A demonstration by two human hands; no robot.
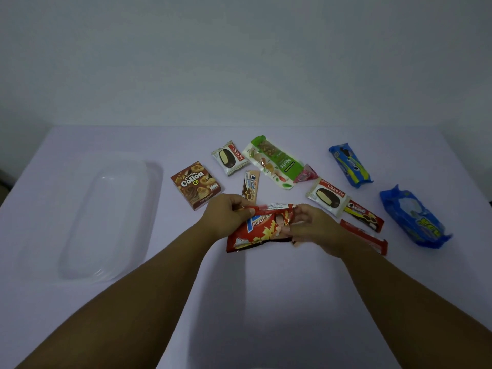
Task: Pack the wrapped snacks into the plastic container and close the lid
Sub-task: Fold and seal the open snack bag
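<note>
Both hands pinching the red potato snack bag [259, 229], first pack not yet in container

Clear plastic container [106, 217] at 9 o'clock, looks empty; left hand [226, 217] fingers pinch bag's top edge, right hand [310, 226] pinches its right end. Next: carry bag left, drop in. Collon box [196, 188] sits between bag and container; Choco Pie [328, 197], blue packs [414, 218] wait at 3 o'clock; lid unclear

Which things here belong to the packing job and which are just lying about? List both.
Belongs to the job: plastic container; red potato snack bag held by left hand and right hand; Collon box; two Choco Pies; nut bar; blue packs.

Lying about: nothing, only the table.
</note>
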